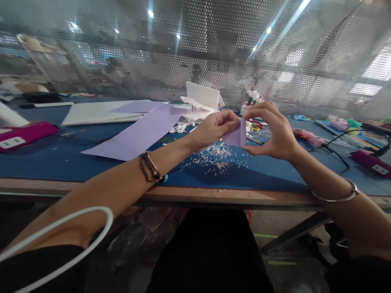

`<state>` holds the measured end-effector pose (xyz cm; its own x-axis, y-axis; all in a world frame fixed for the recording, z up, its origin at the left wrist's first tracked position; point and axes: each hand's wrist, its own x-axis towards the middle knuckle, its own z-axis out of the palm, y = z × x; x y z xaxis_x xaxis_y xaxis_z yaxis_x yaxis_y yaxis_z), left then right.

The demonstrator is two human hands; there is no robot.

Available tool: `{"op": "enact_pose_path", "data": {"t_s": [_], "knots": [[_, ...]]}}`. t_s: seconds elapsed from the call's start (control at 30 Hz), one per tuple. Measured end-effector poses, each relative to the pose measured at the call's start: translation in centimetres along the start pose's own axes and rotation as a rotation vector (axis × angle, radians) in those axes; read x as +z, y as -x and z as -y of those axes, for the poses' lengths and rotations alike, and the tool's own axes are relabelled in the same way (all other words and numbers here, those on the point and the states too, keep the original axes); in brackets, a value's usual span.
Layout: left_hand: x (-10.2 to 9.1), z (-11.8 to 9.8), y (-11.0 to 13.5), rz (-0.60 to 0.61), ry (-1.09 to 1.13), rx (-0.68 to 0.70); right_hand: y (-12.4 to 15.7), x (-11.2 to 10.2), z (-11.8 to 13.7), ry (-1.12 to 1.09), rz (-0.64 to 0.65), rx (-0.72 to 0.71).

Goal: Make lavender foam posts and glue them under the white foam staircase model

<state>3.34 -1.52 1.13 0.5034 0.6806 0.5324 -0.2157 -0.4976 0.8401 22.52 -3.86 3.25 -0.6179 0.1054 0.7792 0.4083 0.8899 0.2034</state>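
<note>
- Here's the left hand (pixel 217 126), a narrow grip, thumb and fingers pinching the small purple piece (pixel 232 138) by its upper edge, presumably to steady it.
- Right hand (pixel 277 132) sits wider, spanning the piece's upright edge: finger at twelve o'clock, thumb at six, seemingly bracing both ends to hold it straight.
- So the piece hangs at seven o'clock from the left fingertips, nine from the right palm, above the worktop (pixel 61 165).
- White shavings (pixel 218 158) lie at seven o'clock; the large purple sheet (pixel 139 134) at nine, apparently parked within reach.
</note>
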Motion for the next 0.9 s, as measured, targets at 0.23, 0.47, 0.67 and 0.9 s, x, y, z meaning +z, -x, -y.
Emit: {"op": "enact_pose_path", "data": {"t_s": [0.23, 0.47, 0.67, 0.9], "knots": [[0.61, -0.24, 0.33, -0.055, 0.168, -0.172, 0.16, 0.09, -0.11, 0.038, -0.03, -0.017], [0.71, 0.27, 0.19, -0.1, -0.098, -0.038, 0.35, 0.07, -0.32, 0.085, -0.022, 0.004], [0.24, 0.2, 0.09, -0.09, -0.294, 0.068, 0.36, -0.07, -0.41, 0.07, -0.004, 0.054], [0.65, 0.43, 0.39, -0.192, -0.444, 0.212, 0.57, 0.14, -0.56, 0.19, 0.035, 0.074]]}}
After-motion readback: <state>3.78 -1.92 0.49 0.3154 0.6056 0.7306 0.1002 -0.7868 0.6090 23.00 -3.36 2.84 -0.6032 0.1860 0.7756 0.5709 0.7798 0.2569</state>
